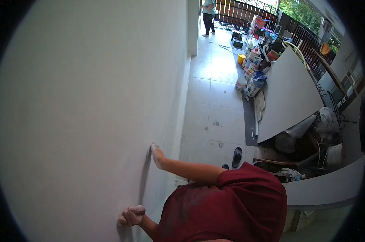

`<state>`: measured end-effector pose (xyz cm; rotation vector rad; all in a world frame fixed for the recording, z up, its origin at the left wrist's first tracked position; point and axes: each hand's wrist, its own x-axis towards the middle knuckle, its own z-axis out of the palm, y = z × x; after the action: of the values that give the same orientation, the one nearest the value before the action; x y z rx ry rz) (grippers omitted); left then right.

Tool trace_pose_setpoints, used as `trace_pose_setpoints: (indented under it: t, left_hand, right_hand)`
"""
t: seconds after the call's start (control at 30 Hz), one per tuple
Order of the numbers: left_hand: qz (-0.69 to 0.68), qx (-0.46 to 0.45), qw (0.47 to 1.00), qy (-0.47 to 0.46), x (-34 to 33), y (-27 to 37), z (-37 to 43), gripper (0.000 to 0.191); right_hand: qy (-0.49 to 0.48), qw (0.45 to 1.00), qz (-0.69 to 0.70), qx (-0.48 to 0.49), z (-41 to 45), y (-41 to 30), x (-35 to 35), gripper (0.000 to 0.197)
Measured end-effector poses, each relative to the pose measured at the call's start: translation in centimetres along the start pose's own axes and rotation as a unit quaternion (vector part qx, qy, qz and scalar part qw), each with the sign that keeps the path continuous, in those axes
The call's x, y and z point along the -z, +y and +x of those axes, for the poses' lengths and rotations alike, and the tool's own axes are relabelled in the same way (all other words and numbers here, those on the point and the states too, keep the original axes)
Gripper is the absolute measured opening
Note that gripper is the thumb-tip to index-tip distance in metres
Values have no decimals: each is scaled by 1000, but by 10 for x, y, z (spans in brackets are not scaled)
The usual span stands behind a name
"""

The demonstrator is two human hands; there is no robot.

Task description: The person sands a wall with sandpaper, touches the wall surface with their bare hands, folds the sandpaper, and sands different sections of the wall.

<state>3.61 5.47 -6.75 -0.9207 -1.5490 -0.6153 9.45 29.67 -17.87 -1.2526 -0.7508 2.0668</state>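
A broad off-white wall (85,121) fills the left half of the head view. My right hand (157,155) rests against it, fingers extended and seen edge-on; nothing shows in it, though its palm side is hidden. Lower down, my left hand (131,215) is curled into a fist at the wall, with pale dust on the fingers and thumb. No object is visible in the fist, but its inner side cannot be seen. A smooth, faintly blotchy wall surface surrounds both hands. My dark red shirt (224,211) has a greyish patch on the front.
Tiled floor (226,118) runs beside the wall, with dark slippers (237,157) near me. Paint buckets (240,83), a filled sack (256,84) and a large leaning panel (291,96) line the right side. Another person (209,16) stands far off by a slatted fence (243,12).
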Motion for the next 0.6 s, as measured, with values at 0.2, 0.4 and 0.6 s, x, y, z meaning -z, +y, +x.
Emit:
trace_pose_setpoints:
  t: [0.2,0.4,0.6]
  left_hand:
    - [3,-11,1000,13,-3,-2,2,44]
    - [5,-9,1000,7,-1,0,2,42]
    - [10,-8,1000,17,-3,2,3,42]
  right_hand:
    - [-29,999,-12,-12,-1,9,-8,76]
    - [-36,999,14,30,2,23,-14,74]
    - [-3,1000,3,-23,-4,-10,-14,74]
